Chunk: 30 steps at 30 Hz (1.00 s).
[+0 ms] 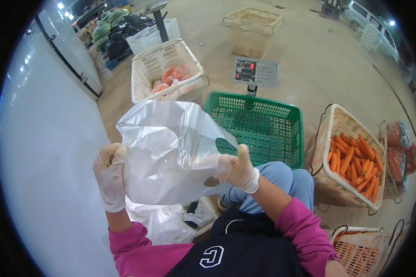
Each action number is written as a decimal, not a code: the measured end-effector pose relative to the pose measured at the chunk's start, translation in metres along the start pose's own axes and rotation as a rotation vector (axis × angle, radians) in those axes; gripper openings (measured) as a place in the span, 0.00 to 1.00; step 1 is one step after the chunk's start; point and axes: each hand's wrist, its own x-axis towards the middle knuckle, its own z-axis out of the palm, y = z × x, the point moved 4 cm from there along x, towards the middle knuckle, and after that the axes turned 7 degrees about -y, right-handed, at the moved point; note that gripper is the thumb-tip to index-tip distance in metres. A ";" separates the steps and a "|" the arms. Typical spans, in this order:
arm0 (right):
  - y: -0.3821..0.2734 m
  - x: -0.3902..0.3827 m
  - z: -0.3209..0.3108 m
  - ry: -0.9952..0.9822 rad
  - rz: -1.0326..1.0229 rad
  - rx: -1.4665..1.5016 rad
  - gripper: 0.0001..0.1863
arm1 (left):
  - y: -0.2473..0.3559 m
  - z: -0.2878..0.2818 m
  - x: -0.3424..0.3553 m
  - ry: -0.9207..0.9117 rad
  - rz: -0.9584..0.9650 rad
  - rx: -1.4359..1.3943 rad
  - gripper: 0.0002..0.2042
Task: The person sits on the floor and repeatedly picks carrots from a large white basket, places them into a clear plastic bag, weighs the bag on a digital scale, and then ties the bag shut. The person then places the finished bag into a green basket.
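A clear white plastic bag [164, 157] is stretched out in front of me, its upper part puffed up. My left hand [111, 173], in a pale thin glove, is closed on the bag's left edge. At its right side, my gloved right hand [239, 170] grips the plastic with the thumb pointing up; some fingers show hazily through the film. Just beyond the bag stands a green plastic basket [289, 111] with nothing in it. Below the bag, more white plastic bags [164, 224] lie in a pale crate by my legs.
A scale display [255, 72] rises behind the green basket. Loose carrots [358, 161] fill a crate at right. Another white crate [141, 76] holds bagged orange produce. A smooth white wall [51, 152] runs along my left. One more crate [254, 39] stands farther back.
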 end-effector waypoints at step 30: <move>-0.061 -0.146 -0.015 0.690 -0.006 -0.431 0.13 | 0.182 0.210 -0.075 -0.444 1.268 0.457 0.13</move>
